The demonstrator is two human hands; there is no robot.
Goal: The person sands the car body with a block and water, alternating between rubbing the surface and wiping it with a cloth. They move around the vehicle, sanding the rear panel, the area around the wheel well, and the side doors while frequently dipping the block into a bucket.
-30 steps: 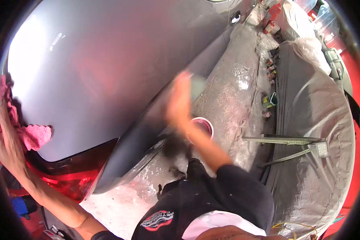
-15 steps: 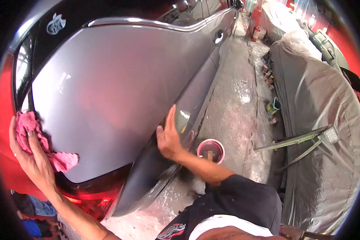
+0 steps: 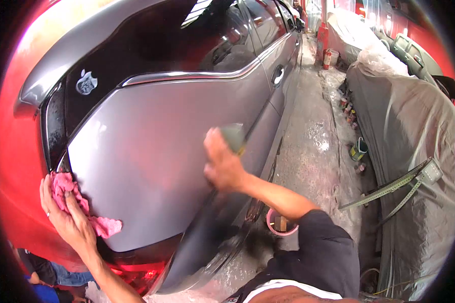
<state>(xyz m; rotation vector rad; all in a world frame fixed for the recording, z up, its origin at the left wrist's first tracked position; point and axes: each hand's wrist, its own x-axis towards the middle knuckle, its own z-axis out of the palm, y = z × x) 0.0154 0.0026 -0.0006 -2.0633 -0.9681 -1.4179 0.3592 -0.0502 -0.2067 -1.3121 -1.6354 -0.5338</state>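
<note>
My left hand (image 3: pixel 72 219) presses a crumpled pink cloth (image 3: pixel 65 189) against the rear corner of a grey car, fingers bent over it. One loose end of the cloth lies along the edge of the silver-grey panel (image 3: pixel 131 166). Over the lower right part of that panel is my right hand (image 3: pixel 222 164), blurred by motion. A flat grey-green piece with a yellowish edge (image 3: pixel 233 136) shows beside its fingers; I cannot tell what it is. The red tail light (image 3: pixel 141 272) sits below the panel.
A pink-rimmed bucket (image 3: pixel 282 233) with a block inside stands on the wet floor by my right arm. To the right, a covered vehicle (image 3: pixel 399 136) carries a folding metal bracket (image 3: pixel 429 171). Cans line its base. Another person's legs (image 3: pixel 71 275) appear at lower left.
My right hand has moved up along the panel, with the grey-green piece beside it. The left hand stays on the cloth at the corner. The view has shifted, showing more of the window.
</note>
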